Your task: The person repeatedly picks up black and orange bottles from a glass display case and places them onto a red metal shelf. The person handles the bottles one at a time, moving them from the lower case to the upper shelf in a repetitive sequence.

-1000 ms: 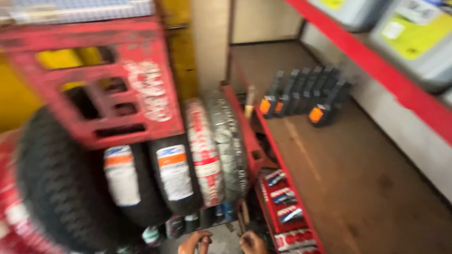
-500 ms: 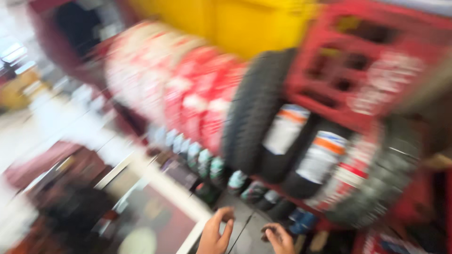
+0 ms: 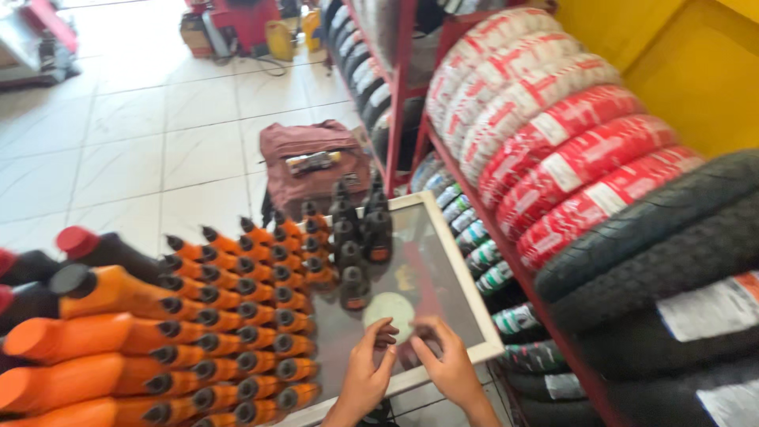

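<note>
Glass surface (image 3: 443, 261) is now seen sharply, no longer blurred; left hand (image 3: 365, 372) and right hand (image 3: 447, 360) are rested on it, fingers loosely curled, nothing gripped, beside orange bottles (image 3: 237, 316).

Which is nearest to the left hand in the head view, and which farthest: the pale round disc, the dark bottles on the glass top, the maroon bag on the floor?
From the left hand:
1. Pale round disc, on the glass top just above the fingertips.
2. Dark bottles, farther back on the glass top.
3. Maroon bag, on the floor beyond the counter, beside the tyre rack.
</note>
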